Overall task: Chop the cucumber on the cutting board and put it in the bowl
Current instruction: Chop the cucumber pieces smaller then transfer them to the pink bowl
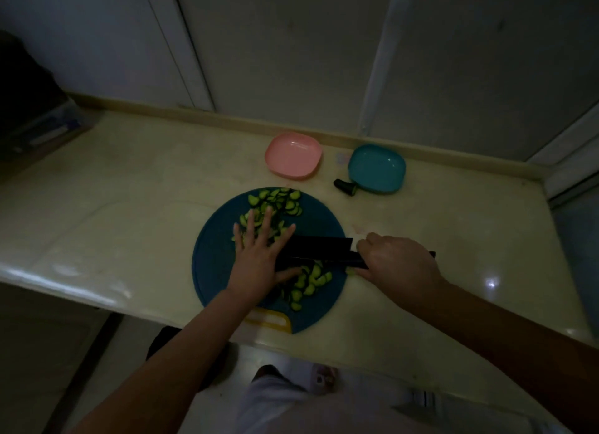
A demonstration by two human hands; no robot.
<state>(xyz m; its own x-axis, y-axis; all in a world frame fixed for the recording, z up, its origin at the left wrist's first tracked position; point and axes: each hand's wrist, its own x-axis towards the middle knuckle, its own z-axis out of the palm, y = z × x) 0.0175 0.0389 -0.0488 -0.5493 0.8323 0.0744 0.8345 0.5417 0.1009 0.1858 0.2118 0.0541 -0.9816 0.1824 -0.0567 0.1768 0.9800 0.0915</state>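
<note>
The room is dim. A pale cream counter (129, 206) with a glossy, stone-like top runs along a wall of plain white panels (291, 44), with a low raised lip where the two meet. A round blue board (214, 271) lies at the counter's front edge, its yellow tab (269, 320) slightly overhanging.

Cucumber slices (278, 203) lie on the board in two heaps, one at its far side and a smaller one at its near right. The left hand (259, 255) lies flat on the far heap, fingers straight and spread, holding nothing. The right hand (395, 265), at the board's right rim, has its fingers wrapped round the handle of a dark knife (317, 250), whose broad blade reaches left across the board between the two heaps and meets the left hand.

Beyond the board stands a pink bowl (293, 154). A teal bowl (377, 167) sits beyond and to the right, with a cucumber stub (346, 187) just beside it on the board's side. Far left of the board, a dark bulky thing (26, 103) is too shadowed to make out. Below the board are the floor (64, 352) and the person's light trousers (324, 407).
</note>
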